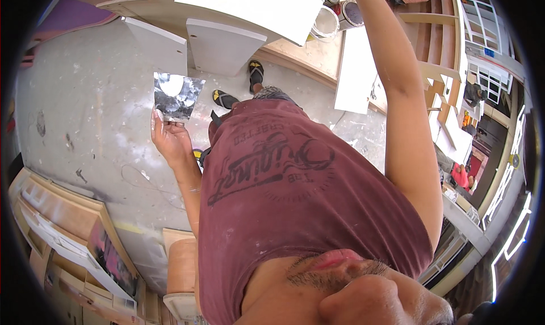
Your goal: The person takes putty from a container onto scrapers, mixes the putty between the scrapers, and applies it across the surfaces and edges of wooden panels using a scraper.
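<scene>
My left hand (170, 136) is held out at the left, above the grey floor. Its fingers and thumb grip the lower edge of a flat, square plate (183, 104), dark and shiny with white smears across its face. My right arm (392, 52) reaches up and away toward the top edge. The hand at its end is cut off there, so its fingers are hidden. Nearest to that arm are a large white panel (250, 7), an open white-rimmed can (325, 34) and a second can (351, 15) with grey contents.
Two pale panels, one angled (162, 41) and one broader (224, 49), stand near my sandalled feet (225, 99). A narrow white board (353, 75) lies to the right, beside wooden shelving (428, 44). Wooden cabinet frames (68, 240) fill the lower left. A person in red (461, 174) is far right.
</scene>
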